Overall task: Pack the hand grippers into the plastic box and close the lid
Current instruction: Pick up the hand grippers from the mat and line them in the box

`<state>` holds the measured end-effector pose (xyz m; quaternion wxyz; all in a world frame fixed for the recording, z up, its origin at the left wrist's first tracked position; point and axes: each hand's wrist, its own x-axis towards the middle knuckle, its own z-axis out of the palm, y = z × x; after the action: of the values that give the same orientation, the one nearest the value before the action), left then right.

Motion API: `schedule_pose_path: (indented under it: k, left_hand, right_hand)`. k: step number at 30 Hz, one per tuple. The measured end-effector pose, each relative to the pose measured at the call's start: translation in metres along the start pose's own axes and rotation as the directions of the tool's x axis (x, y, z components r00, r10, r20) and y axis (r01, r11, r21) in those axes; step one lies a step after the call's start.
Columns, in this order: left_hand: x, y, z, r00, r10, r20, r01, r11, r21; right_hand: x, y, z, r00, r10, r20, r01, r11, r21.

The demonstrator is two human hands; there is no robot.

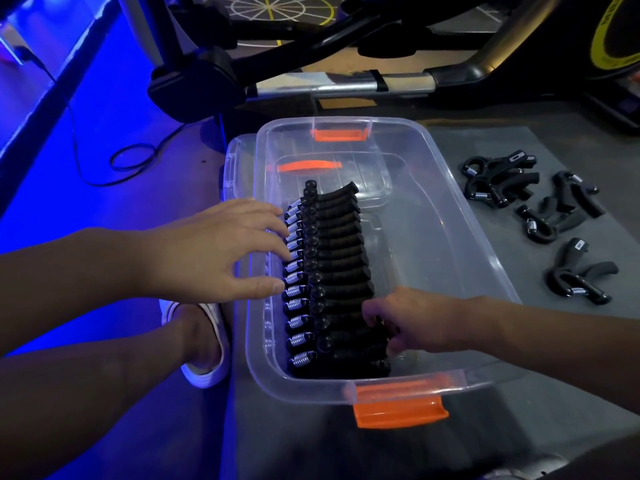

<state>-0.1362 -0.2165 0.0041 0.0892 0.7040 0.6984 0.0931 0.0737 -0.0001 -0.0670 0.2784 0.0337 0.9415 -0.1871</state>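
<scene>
Right hand (412, 320) fingers curl round foam handles, left hand (221, 251) fingers splayed wide on black spring hand grippers (332, 258) rowed in clear plastic box (485, 244); mid-packing, loose ones (498, 178) probably next.

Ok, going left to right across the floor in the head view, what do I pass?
Black cable → white shoe → packed hand grippers → loose hand grippers.
</scene>
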Motion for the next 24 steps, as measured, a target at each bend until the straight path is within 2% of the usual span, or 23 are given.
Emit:
schedule_pose_path:
  k: [15, 20, 24]
  left_hand:
    - [0.013, 0.004, -0.004, 0.999, -0.043, 0.002, 0.043, 0.995, 0.088]
    - [0.024, 0.01, -0.012, 0.998, -0.065, -0.006, 0.066, 0.995, 0.07]
    - [0.045, 0.019, -0.026, 0.997, -0.054, -0.056, 0.053, 0.998, -0.018]
  right_hand:
    - [-0.006, -0.01, -0.005, 1.0, 0.02, -0.021, -0.02, 1.0, -0.018]
    - [-0.019, -0.014, -0.02, 0.989, 0.019, -0.147, -0.02, 1.0, -0.002]
    - [-0.041, -0.013, -0.039, 0.942, 0.019, -0.336, 0.012, 0.996, 0.088]
